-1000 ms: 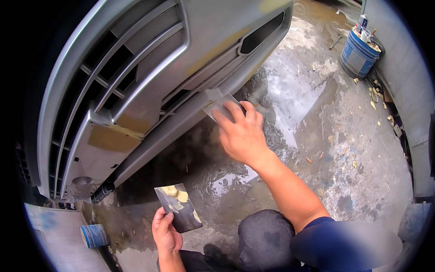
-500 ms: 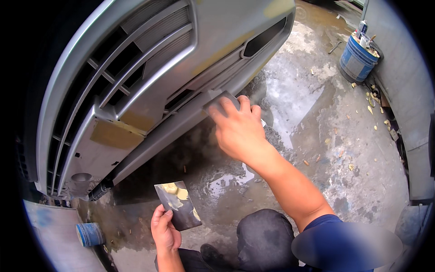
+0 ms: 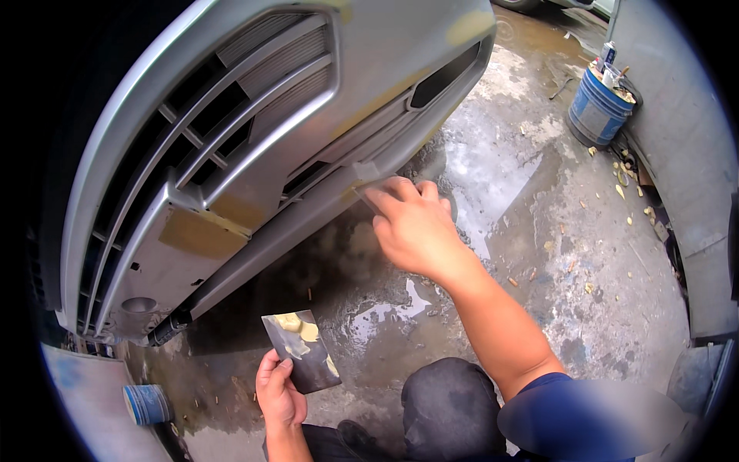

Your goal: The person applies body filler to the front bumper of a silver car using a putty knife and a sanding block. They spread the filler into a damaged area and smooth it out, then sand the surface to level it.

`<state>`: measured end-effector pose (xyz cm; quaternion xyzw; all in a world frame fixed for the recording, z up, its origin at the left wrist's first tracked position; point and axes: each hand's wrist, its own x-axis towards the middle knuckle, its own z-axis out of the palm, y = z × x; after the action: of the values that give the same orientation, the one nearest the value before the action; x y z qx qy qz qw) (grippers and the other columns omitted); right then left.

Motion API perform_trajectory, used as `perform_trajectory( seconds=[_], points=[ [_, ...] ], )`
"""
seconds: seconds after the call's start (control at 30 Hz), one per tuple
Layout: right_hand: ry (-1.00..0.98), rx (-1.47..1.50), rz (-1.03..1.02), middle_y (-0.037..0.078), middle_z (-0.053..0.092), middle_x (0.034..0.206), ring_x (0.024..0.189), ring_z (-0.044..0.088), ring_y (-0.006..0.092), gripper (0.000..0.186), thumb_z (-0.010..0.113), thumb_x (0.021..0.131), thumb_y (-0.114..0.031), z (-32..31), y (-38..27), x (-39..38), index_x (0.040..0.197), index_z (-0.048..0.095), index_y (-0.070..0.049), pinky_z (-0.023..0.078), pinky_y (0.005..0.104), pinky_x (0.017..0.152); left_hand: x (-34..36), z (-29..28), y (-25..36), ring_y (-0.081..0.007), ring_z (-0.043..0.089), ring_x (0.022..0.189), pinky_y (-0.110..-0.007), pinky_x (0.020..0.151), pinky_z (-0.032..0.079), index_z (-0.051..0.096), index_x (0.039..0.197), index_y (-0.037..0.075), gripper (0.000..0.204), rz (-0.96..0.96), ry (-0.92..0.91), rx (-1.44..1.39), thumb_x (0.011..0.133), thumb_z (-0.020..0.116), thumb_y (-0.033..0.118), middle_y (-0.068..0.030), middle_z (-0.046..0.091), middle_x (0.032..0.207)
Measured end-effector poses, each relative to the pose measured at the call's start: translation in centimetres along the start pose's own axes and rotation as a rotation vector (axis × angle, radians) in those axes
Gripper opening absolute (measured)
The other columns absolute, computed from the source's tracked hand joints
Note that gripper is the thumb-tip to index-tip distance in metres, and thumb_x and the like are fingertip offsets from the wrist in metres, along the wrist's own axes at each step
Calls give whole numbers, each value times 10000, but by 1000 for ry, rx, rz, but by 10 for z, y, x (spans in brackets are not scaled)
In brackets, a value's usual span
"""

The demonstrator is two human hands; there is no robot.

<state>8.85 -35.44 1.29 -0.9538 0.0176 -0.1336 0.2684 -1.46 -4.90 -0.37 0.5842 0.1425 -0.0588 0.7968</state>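
Spreader at the bumper lip, seen from above. My right grip (image 3: 419, 227) holds the spreader (image 3: 371, 196), the fingers drawn close over its face. The spreader lies at the lower lip (image 3: 285, 240) of the bumper (image 3: 377, 58), above the wet floor (image 3: 493, 308); its far edge overlaps the lip in this view, though I cannot tell whether it presses there. Half a second earlier its face showed broader; now it is foreshortened and leans nearer edge-on, and my fingers look more bunched. I take this as a change of blade angle within one pass along the lip, so the work remains at the bumper rather than at the plate.

My left grip (image 3: 281, 389) pinches the plate (image 3: 315, 373) by its left side, thumb on top, well apart from the bumper. Its pose has hardly altered. Pale putty (image 3: 292, 322) sits toward the plate's far edge, with a smear at its right edge; I judge that supply sufficient for the moment.

A bucket (image 3: 599, 112) stands by the floor's far right edge; a tub (image 3: 148, 404) lies near its left edge.
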Motion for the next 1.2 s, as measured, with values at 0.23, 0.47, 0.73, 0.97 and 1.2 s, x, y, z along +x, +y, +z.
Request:
perform_trajectory(
  seconds=[0.23, 0.47, 0.73, 0.97, 1.2],
  points=[
    [-3, 194, 91, 102, 506, 1385, 1197, 467, 395, 441, 536, 913, -244, 13, 10, 4, 1341, 587, -150, 413, 547, 980, 2, 0, -4, -180, 645, 1011, -317, 959, 490, 610, 1098, -37, 232, 11, -17, 21, 888, 520, 3, -113, 690, 1076],
    [-5, 294, 115, 100, 485, 1416, 1238, 450, 391, 450, 536, 922, -263, 16, 15, 5, 1356, 578, -150, 394, 551, 1016, 0, 5, -2, -179, 647, 1012, -316, 955, 492, 602, 1114, -34, 241, 10, -10, 6, 891, 517, 2, -112, 689, 1078],
    [21, 388, 103, 126, 477, 1420, 1248, 449, 398, 450, 547, 928, -267, 28, 20, 4, 1362, 576, -152, 393, 544, 1033, 2, 8, -6, -176, 643, 1006, -312, 956, 486, 596, 1140, -34, 262, 29, -11, -4, 895, 512, -2, -102, 681, 1103],
    [74, 429, 88, 138, 478, 1410, 1239, 451, 404, 448, 554, 928, -267, 35, 24, 2, 1360, 579, -150, 401, 519, 1045, 5, 10, -9, -209, 632, 1090, -359, 999, 485, 568, 1204, -23, 305, 13, -45, -78, 905, 515, 9, -114, 671, 1144],
    [-21, 770, -257, 179, 489, 1375, 1269, 471, 352, 490, 604, 932, -291, 27, 17, -43, 1372, 563, -80, 388, 448, 1078, 4, 28, -14, -227, 608, 1129, -388, 1040, 459, 548, 1244, -4, 317, 26, -41, -215, 929, 555, 30, -122, 637, 1215]
  ],
)
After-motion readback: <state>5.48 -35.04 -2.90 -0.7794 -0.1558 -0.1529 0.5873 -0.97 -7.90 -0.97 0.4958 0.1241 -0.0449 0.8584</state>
